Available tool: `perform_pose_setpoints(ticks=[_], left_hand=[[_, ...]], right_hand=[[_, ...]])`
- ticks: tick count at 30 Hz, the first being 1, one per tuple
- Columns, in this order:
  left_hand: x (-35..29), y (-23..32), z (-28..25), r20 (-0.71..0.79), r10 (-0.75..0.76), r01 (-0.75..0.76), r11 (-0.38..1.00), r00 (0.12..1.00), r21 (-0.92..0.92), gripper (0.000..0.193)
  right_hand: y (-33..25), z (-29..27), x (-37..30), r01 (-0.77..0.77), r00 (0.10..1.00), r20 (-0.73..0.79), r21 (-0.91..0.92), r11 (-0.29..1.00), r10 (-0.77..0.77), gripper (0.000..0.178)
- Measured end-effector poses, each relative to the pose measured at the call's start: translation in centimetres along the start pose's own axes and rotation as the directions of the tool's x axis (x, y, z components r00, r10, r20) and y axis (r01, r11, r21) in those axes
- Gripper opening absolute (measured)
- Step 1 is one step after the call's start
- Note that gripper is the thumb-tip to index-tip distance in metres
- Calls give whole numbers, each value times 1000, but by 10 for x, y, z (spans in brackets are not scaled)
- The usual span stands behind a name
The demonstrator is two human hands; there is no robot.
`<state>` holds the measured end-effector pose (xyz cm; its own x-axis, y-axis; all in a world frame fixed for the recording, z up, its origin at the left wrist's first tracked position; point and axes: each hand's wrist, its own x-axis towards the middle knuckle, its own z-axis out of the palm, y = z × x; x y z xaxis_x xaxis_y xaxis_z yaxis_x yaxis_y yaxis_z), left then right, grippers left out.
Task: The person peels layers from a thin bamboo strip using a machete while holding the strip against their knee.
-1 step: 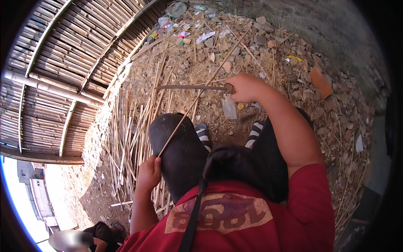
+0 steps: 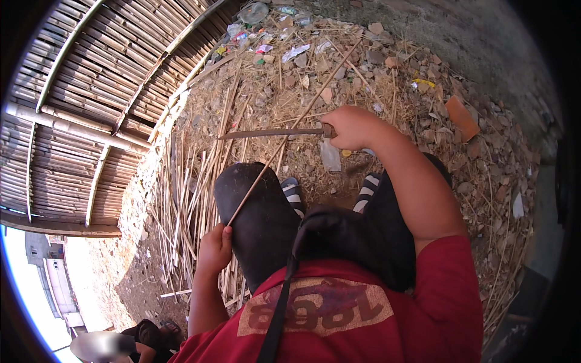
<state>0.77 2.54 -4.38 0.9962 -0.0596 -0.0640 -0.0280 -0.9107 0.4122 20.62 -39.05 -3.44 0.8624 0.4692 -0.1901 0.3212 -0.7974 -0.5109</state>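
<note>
My left hand (image 2: 215, 247), beside my left knee, is closed on the near end of a long thin bamboo strip (image 2: 257, 180). The strip slants over that knee, away to the right, and its far end lies over the rubble. In my right hand (image 2: 354, 127) is the handle of a long knife (image 2: 266, 133) with a dark, narrow blade. The blade points left and crosses the strip beyond my knees; whether its edge bites into the strip I cannot tell. Most of the handle is hidden by my fingers.
Loose bamboo strips (image 2: 196, 202) lie left of my legs. A slatted bamboo structure (image 2: 91, 97) stands at the far left. Stones, straw and litter cover the ground, with an orange tile piece (image 2: 462, 120) at right. A wall (image 2: 478, 48) rises behind. Another person (image 2: 148, 339) is at lower left.
The knife's tip has swung nearer to me and slightly left, and my right hand has shifted a little left. My left hand and the bamboo strip look nearly unmoved.
</note>
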Motion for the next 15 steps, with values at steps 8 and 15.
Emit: perform_pose_setpoints(ticks=[8,15], left_hand=[[7,4,-10,67,-34,34,999,997,8,43],[-3,-1,6,-33,-36,40,994,999,105,40]], right_hand=[[39,2,8,-173,972,-133,144,974,192,28],[53,7,15,-172,976,-110,130,976,186,23]])
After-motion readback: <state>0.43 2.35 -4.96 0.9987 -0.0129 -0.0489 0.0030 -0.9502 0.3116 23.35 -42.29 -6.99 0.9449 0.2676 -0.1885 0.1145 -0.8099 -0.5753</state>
